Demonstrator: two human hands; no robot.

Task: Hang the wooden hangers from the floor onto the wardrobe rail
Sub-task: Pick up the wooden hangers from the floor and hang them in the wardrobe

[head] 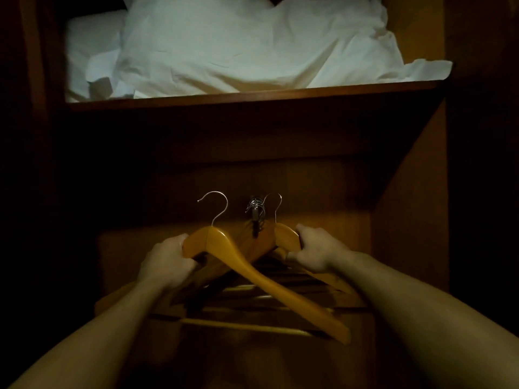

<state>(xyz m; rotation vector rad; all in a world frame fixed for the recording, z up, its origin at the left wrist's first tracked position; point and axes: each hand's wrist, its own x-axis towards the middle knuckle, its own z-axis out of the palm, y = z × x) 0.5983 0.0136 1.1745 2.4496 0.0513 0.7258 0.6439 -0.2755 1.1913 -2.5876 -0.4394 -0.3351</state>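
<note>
My left hand point(165, 262) grips the left shoulder of a wooden hanger point(252, 273) whose metal hook points up at the left. My right hand point(314, 252) grips the right shoulder of a second wooden hanger point(285, 234), its hook close beside the rail end. Behind them several more hangers point(252, 301) hang in a bunch, their hooks crowded on a short metal rail point(255, 206) that sticks out toward me. The two held hangers cross each other in front of that bunch.
A wooden shelf edge point(252, 96) runs above, with white pillows and linen point(238, 43) on it. Dark wardrobe walls close in on the left and on the right point(415, 206). The interior is dim.
</note>
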